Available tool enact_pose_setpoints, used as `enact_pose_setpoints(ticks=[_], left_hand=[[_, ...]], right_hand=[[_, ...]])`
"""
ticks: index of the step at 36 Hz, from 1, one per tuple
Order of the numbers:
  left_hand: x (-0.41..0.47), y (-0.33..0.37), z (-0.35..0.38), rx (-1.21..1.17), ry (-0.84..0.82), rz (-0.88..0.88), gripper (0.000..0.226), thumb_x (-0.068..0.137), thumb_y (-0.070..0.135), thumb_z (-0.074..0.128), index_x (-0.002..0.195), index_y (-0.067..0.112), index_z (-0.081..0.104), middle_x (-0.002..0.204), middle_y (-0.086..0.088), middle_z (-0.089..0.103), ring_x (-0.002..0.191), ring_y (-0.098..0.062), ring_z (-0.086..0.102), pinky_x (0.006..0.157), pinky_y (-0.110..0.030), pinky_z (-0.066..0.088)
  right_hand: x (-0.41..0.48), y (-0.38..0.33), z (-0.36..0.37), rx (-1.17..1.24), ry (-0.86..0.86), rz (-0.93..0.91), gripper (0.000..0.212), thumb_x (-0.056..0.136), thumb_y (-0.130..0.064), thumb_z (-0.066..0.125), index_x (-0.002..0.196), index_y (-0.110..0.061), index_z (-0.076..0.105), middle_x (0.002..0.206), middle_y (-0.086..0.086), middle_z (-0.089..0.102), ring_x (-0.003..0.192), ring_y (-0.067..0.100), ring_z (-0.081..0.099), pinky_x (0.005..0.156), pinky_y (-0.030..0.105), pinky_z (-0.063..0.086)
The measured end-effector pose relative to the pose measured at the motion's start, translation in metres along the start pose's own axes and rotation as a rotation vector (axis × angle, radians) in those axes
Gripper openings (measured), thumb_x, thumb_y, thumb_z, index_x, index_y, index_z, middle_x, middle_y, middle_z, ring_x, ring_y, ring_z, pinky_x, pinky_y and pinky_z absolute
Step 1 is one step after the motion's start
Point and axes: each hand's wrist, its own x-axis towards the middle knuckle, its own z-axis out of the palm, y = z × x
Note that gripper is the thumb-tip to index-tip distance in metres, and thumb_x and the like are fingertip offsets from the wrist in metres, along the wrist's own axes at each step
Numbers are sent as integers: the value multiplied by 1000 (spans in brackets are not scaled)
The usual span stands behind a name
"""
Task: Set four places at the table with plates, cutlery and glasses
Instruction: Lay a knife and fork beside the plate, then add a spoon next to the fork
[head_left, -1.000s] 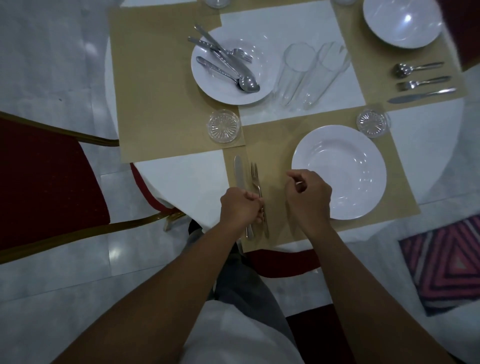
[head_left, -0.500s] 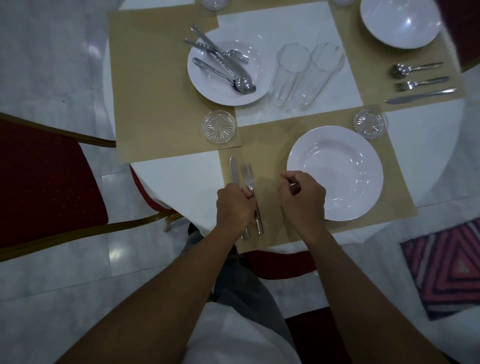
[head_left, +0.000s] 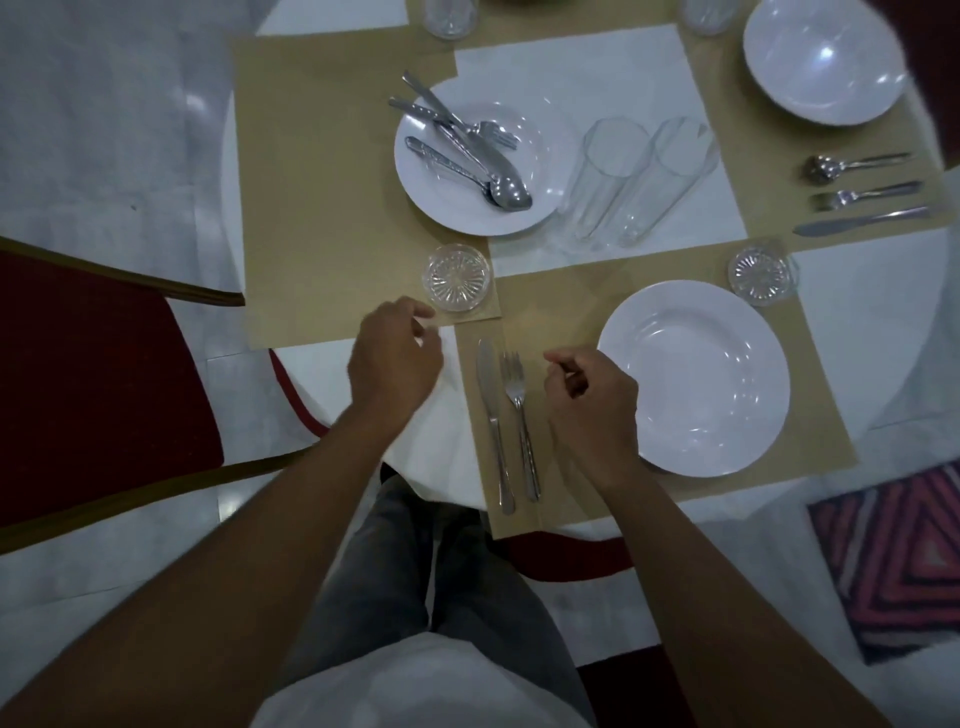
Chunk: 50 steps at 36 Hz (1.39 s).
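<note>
I see my left hand (head_left: 393, 358) hovering over the near-left edge of the surface (head_left: 862, 338), fingers loosely curled and apart, gripping nothing; its fingertips sit just near of a small cut-glass coaster (head_left: 457, 277). My right hand (head_left: 592, 402) is on the near placemat (head_left: 561, 291), between the fork (head_left: 518, 415) and the near plate (head_left: 693, 378). Its fingers are curled in with thumb and forefinger pinched together, and I cannot tell whether anything sits in that pinch.

The knife (head_left: 491, 415) and fork lie side by side on the placemat, knife to the left, handles pointing near; both lie free between my two hands, touching neither. The near plate is to the right of my right hand, which overlaps its left rim. A second coaster (head_left: 759, 274) sits at the far-right corner of that placemat.

Farther off, a plate on the left (head_left: 530, 156) carries a heap of spare cutlery (head_left: 467, 150), and two tall glasses (head_left: 631, 182) stand just to its right. At far right I see another plate (head_left: 823, 60) with a spoon, fork and knife (head_left: 862, 192) laid out near of it.
</note>
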Motion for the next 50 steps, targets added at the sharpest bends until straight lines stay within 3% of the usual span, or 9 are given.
enact_pose_setpoints(ticks=[6, 9, 12, 16, 22, 26, 30, 37, 50], left_hand=[[59, -26, -13, 238, -46, 139, 45, 87, 21, 62, 131, 15, 57, 135, -9, 55, 125, -33, 47, 101, -44, 43], [89, -34, -17, 254, -156, 140, 60, 87, 23, 65, 144, 15, 46, 154, -12, 37, 143, -33, 31, 114, -48, 30], [116, -31, -23, 338, -300, 123, 77, 84, 28, 71, 151, 23, 33, 163, -7, 17, 149, -34, 13, 117, -55, 21], [141, -30, -27, 392, -467, 114, 96, 73, 37, 83, 151, 30, 28, 164, -6, 5, 147, -42, 6, 110, -66, 26], [150, -24, -27, 568, -533, 144, 100, 75, 44, 80, 154, 27, 21, 162, -8, 8, 143, -46, 17, 103, -60, 40], [153, -18, -30, 609, -547, 148, 95, 77, 42, 78, 154, 25, 24, 161, -10, 11, 142, -46, 21, 103, -55, 43], [155, -15, -31, 616, -564, 139, 95, 77, 42, 79, 153, 24, 24, 161, -10, 13, 142, -47, 21, 100, -53, 44], [156, -19, -25, 631, -565, 151, 98, 77, 48, 78, 153, 23, 22, 160, -12, 14, 140, -48, 21, 99, -57, 45], [157, -16, -25, 626, -587, 137, 97, 80, 47, 75, 154, 22, 17, 163, -10, 8, 144, -49, 13, 103, -59, 41]], right_hand=[[24, -19, 22, -15, -52, -32, 21, 95, -11, 62, 107, -19, 76, 98, -10, 73, 84, -1, 66, 73, 5, 48], [41, -33, 34, -7, -72, -35, 22, 94, -12, 61, 107, -22, 76, 97, -12, 72, 80, -1, 65, 72, 5, 46], [60, -51, 48, 0, -59, -61, 21, 93, -11, 63, 106, -19, 76, 96, -10, 73, 80, -1, 66, 72, 6, 47], [89, -75, 67, 27, -44, -65, 18, 92, -14, 63, 103, -18, 76, 92, -10, 73, 81, 4, 67, 76, 18, 55], [137, -100, 94, 13, 4, -45, 20, 93, -12, 61, 106, -18, 75, 91, -8, 71, 75, 2, 66, 74, 13, 52], [166, -108, 110, -61, 58, -5, 21, 89, -15, 59, 102, -19, 75, 89, -9, 70, 88, 16, 68, 87, 31, 55], [190, -115, 119, -161, 118, 38, 21, 91, -17, 57, 104, -20, 74, 100, -1, 72, 94, 20, 68, 86, 42, 57], [219, -114, 119, -450, 81, 106, 29, 101, -12, 52, 121, -21, 70, 125, 9, 53, 107, 31, 63, 89, 41, 54], [227, -112, 114, -459, 52, 82, 9, 97, -27, 64, 97, -25, 74, 117, 7, 53, 105, 27, 60, 82, 35, 50]])
